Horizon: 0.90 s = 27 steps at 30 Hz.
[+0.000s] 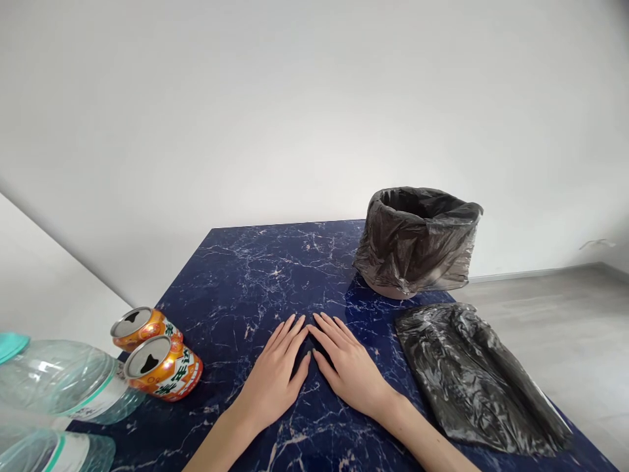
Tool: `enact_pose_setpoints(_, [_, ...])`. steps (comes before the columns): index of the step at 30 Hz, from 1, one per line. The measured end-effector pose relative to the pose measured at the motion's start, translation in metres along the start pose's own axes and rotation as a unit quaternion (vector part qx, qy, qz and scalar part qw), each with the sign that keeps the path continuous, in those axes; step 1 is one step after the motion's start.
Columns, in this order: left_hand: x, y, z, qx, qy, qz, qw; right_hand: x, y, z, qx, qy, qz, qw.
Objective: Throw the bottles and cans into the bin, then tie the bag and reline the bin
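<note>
My left hand and my right hand lie flat, palms down, on the dark blue marbled table, fingers stretched out and the fingertips almost touching in the middle. Neither hand holds anything. Two opened orange drink cans lie on their sides to the left of my left hand. A flat, loose black plastic bag lies to the right of my right hand.
A small bin lined with a black bag stands at the table's far right. Clear plastic bottles with teal trim lie at the near left edge. White wall behind, grey floor to the right.
</note>
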State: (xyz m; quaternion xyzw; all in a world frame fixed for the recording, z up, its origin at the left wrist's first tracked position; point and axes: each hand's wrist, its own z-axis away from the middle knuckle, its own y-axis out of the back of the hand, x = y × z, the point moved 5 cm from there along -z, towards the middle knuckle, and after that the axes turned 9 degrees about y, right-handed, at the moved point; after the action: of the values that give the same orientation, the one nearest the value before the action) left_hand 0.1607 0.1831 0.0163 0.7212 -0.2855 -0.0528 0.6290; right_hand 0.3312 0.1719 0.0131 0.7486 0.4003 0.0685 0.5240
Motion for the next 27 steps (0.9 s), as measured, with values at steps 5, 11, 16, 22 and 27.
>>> enact_pose_setpoints(5, [-0.0004, 0.0018, 0.0015, 0.005, -0.003, -0.015, 1.0, -0.0009, -0.0002, 0.0002, -0.003, -0.002, -0.001, 1.0])
enact_pose_setpoints(11, [0.0008, 0.0047, 0.0027, 0.024, -0.011, -0.004, 1.0, -0.0013, -0.0009, 0.0007, -0.008, -0.004, -0.004, 1.0])
enact_pose_setpoints(16, [-0.0005, 0.002, 0.0031, 0.01, -0.004, -0.023, 1.0, -0.001, -0.0014, 0.001, -0.008, -0.004, -0.004, 1.0])
enact_pose_setpoints(22, [-0.0007, 0.0024, 0.0031, 0.008, -0.001, -0.015, 1.0, -0.0008, -0.001, 0.0006, -0.02, -0.007, 0.0, 1.0])
enact_pose_setpoints(27, [0.0002, 0.0036, 0.0028, 0.009, -0.001, -0.012, 1.0, -0.0006, -0.0012, -0.0003, -0.016, -0.006, -0.003, 1.0])
